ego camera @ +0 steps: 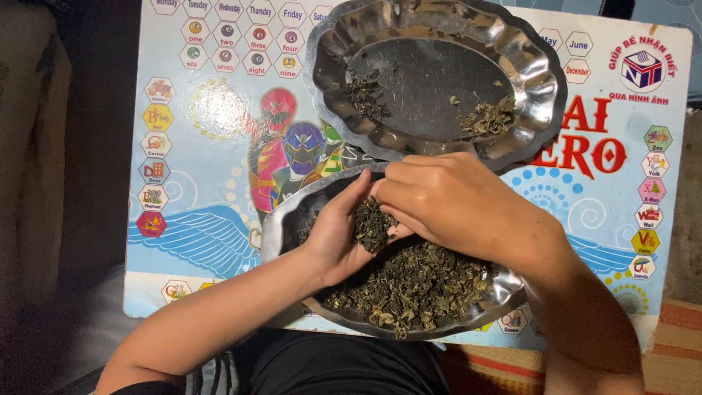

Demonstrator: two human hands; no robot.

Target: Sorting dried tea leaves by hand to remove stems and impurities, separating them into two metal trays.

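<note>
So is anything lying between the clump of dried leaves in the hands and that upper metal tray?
Nothing visible does. The left hand cups the dark clump of dried leaves, with the right hand over it. The upper scalloped oval metal tray adjoins the lower metal tray.

Pretty dim around here: a colourful printed kids' desk [212, 241], woven striped mat [673, 344] bottom right, dark floor [95, 146] on the left.
</note>
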